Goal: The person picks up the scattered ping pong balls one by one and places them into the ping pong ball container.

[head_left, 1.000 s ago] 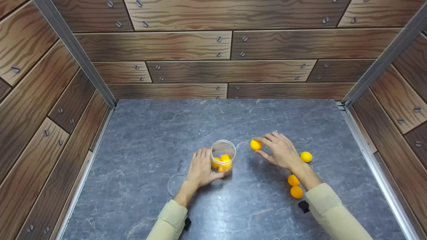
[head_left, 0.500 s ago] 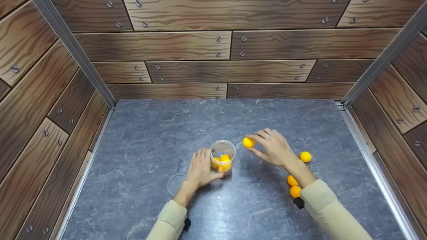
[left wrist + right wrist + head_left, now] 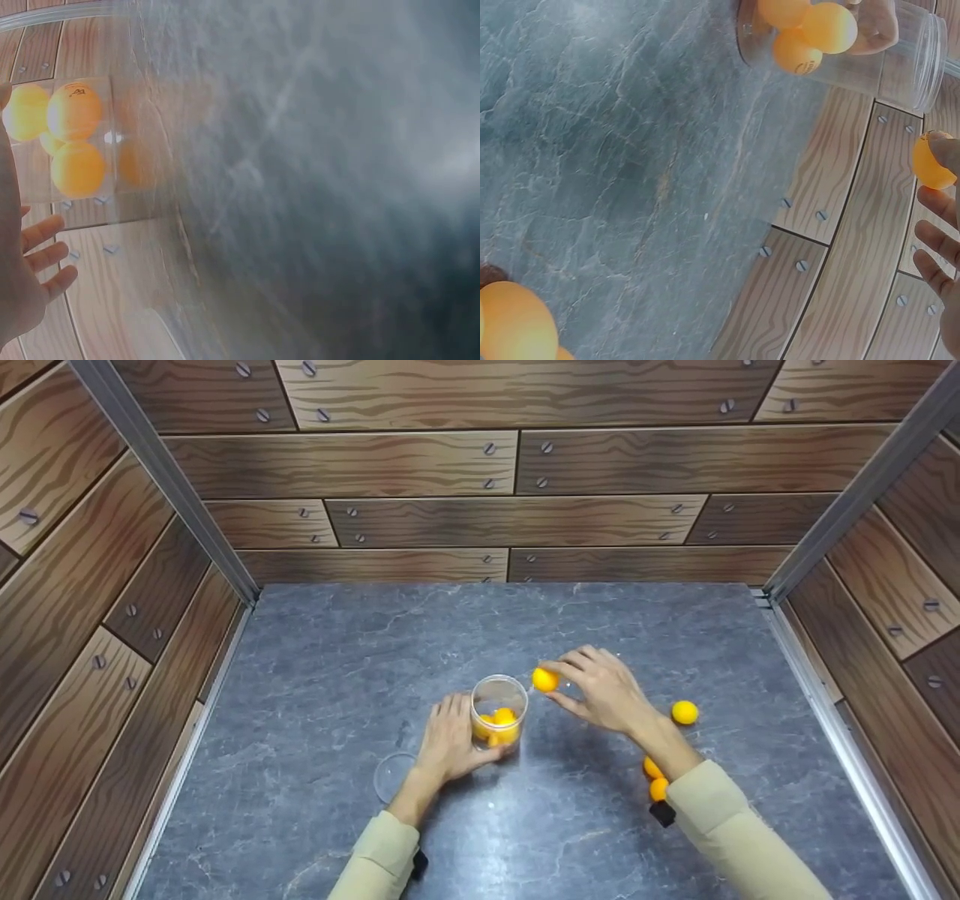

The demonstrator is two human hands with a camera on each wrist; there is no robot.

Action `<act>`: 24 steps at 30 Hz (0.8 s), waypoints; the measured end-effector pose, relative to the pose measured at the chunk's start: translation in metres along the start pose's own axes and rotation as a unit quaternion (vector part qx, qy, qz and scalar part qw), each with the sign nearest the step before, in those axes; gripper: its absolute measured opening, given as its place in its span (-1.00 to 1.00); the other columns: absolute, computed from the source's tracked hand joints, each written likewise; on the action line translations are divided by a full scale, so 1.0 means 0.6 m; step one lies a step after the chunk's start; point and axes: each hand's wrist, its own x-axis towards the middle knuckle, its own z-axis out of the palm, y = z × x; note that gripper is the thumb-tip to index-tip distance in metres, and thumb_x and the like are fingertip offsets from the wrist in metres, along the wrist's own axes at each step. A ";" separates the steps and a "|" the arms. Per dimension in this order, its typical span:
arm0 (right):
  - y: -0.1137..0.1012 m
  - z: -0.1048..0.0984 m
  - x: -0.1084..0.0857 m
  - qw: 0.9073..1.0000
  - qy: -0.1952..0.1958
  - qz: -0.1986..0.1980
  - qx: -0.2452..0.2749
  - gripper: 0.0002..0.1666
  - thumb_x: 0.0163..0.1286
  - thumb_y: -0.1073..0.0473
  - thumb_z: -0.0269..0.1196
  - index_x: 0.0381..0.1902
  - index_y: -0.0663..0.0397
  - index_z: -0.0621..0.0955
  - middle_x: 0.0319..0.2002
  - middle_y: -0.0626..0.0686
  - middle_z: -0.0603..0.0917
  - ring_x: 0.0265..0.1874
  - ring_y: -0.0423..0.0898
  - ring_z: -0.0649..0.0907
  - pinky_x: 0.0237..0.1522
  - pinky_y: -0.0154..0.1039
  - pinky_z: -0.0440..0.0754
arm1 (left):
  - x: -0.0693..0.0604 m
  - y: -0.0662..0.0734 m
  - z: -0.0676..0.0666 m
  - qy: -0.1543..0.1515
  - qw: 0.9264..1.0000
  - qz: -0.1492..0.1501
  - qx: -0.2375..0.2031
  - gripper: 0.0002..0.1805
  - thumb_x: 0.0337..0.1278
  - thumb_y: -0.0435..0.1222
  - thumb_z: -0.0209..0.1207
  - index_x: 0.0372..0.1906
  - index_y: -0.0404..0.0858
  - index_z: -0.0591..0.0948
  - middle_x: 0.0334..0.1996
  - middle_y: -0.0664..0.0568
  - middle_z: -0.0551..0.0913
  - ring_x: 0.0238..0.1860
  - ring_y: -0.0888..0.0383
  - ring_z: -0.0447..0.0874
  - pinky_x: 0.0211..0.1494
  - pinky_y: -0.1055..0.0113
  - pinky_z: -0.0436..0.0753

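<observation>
Your left grip [image 3: 450,742] curls round the upright jar [image 3: 499,688] on the bench [image 3: 337,660], presumably to steady it; your right grip [image 3: 604,690], narrowed to a pinch, holds a ball [image 3: 545,679] just beside the jar, its jar-facing side uncovered.

We see a flat, blue-grey tabletop [image 3: 375,630] with pale marble-like veins, a bright glare [image 3: 491,847] lying on its near part. Behind it we find a brown, wood-grained back wall [image 3: 420,469] in plank pattern, dotted with grey slotted screw heads [image 3: 490,448]. Similar plank-patterned walls flank us at left [image 3: 52,675] and right [image 3: 896,585]. Slanting grey metal posts [image 3: 168,480] mark both far corners, and silvery metal rails [image 3: 857,787] edge both sides.
</observation>
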 end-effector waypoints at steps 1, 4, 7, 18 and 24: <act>-0.002 -0.001 0.001 1.000 0.000 -0.001 0.000 -0.45 0.23 -0.04 0.56 0.18 -0.12 0.73 -0.06 -0.03 0.79 -0.08 -0.04 0.67 -0.10 -0.11 0.66 | 0.000 0.000 0.000 0.002 1.000 0.000 0.000 0.11 -0.05 0.53 0.19 0.33 -0.31 0.45 0.11 -0.13 0.64 0.14 -0.07 0.59 0.17 0.04 0.61; -0.007 -0.003 0.006 1.000 0.000 -0.003 0.002 -0.43 0.23 -0.04 0.56 0.19 -0.13 0.73 -0.05 -0.04 0.79 -0.08 -0.04 0.68 -0.13 -0.11 0.66 | 0.000 0.000 0.002 0.008 1.000 0.001 -0.001 0.10 -0.06 0.52 0.21 0.31 -0.30 0.45 0.10 -0.12 0.65 0.13 -0.06 0.59 0.16 0.05 0.61; -0.012 -0.004 0.009 1.000 0.002 -0.008 0.002 -0.44 0.25 -0.05 0.55 0.20 -0.14 0.72 -0.04 -0.05 0.79 -0.06 -0.04 0.68 -0.13 -0.11 0.67 | 0.000 0.000 0.002 0.008 1.000 0.001 0.002 0.09 -0.05 0.51 0.20 0.31 -0.30 0.45 0.09 -0.11 0.64 0.13 -0.06 0.59 0.16 0.05 0.61; -0.028 -0.005 0.029 0.998 0.032 -0.051 0.001 -0.42 0.18 -0.02 0.59 0.17 -0.10 0.73 -0.10 -0.04 0.79 -0.10 -0.04 0.68 -0.11 -0.14 0.65 | -0.002 0.000 0.003 0.008 1.000 0.000 -0.010 0.08 -0.05 0.47 0.23 0.32 -0.31 0.45 0.09 -0.12 0.64 0.12 -0.06 0.59 0.16 0.04 0.61; -0.035 -0.005 0.037 0.998 0.032 -0.060 0.010 -0.44 0.21 -0.01 0.57 0.16 -0.08 0.73 -0.10 -0.03 0.79 -0.12 -0.04 0.67 -0.14 -0.16 0.64 | -0.003 0.000 0.001 0.018 1.000 0.008 -0.004 0.06 -0.05 0.48 0.23 0.29 -0.30 0.46 0.07 -0.11 0.64 0.10 -0.05 0.58 0.12 0.05 0.61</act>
